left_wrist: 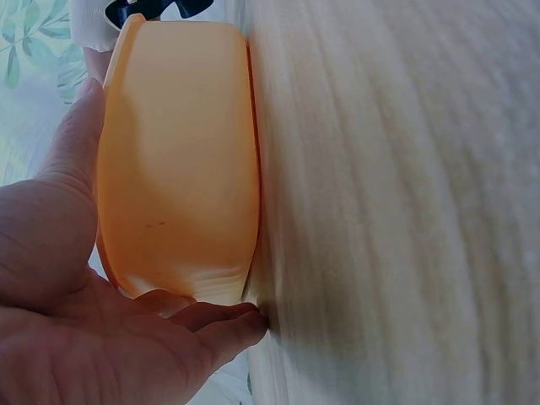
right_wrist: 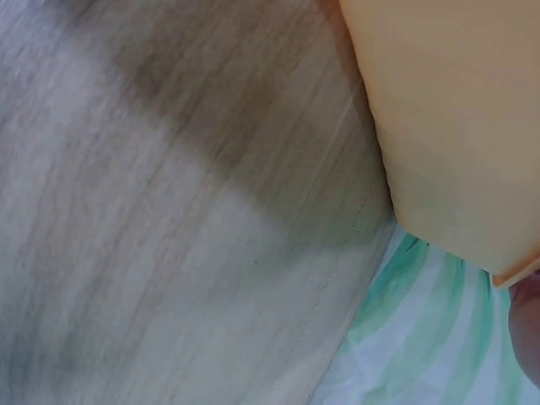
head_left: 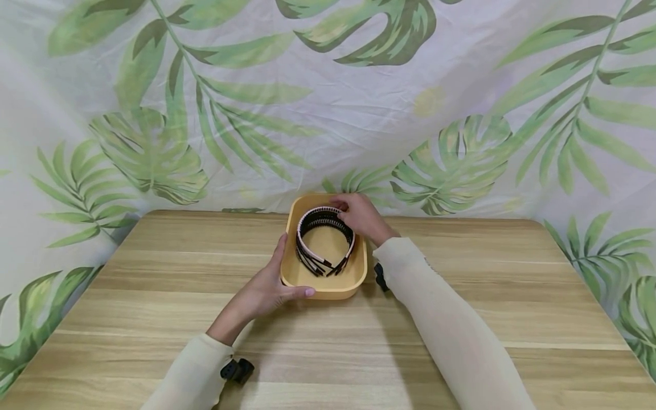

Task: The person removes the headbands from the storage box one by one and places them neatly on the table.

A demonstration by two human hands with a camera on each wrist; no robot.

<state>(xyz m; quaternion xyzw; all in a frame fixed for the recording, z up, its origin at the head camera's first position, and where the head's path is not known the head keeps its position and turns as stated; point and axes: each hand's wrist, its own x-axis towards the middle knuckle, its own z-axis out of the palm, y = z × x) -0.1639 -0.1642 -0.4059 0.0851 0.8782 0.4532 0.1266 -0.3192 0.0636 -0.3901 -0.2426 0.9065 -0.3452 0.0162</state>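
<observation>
A yellow plastic bin (head_left: pixel 324 293) stands on the table with several headbands inside. One white headband (head_left: pixel 306 244) lies uppermost, over black toothed headbands (head_left: pixel 322 219), their tips toward the front. My left hand (head_left: pixel 266 287) grips the bin's front left corner, thumb over the front rim and fingers along the left side. In the left wrist view, this hand (left_wrist: pixel 110 337) holds the bin's wall (left_wrist: pixel 181 152). Reaching over the back right rim, my right hand (head_left: pixel 361 216) has curled fingers at the white headband's upper right curve. Only a sliver of it (right_wrist: pixel 525 329) appears in the right wrist view.
The wood-grain table (head_left: pixel 179 290) extends to both sides of the bin. Behind its back edge hangs a leaf-printed cloth (head_left: pixel 338 125). Each sleeve carries a small black device, one on the left wrist (head_left: pixel 237 371) and one on the right (head_left: pixel 381 277).
</observation>
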